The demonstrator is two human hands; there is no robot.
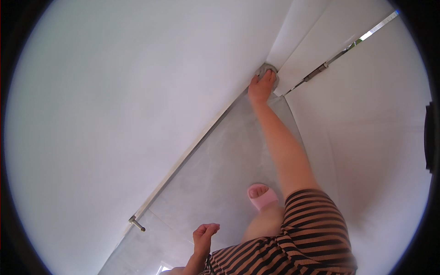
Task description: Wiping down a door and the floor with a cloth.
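My right hand (263, 87) is stretched far forward with its fingers spread over a crumpled grey cloth (275, 86). The cloth is pressed into the corner where a large white panel (137, 103) meets a white upright frame (292, 37). Part of the cloth is hidden under my fingers. Lower down, in front of my striped clothing, my left hand (205, 233) is raised with its fingers curled in. Nothing shows in it, and it touches neither the panel nor the cloth.
A narrow strip (189, 151) edges the white panel, with a short metal lever or peg (137, 223) near its lower end. To the right, a metal hinge (316, 72) sits in a bright gap beside another white surface (371, 120). A pink slipper (268, 200) stands on the grey floor (220, 178).
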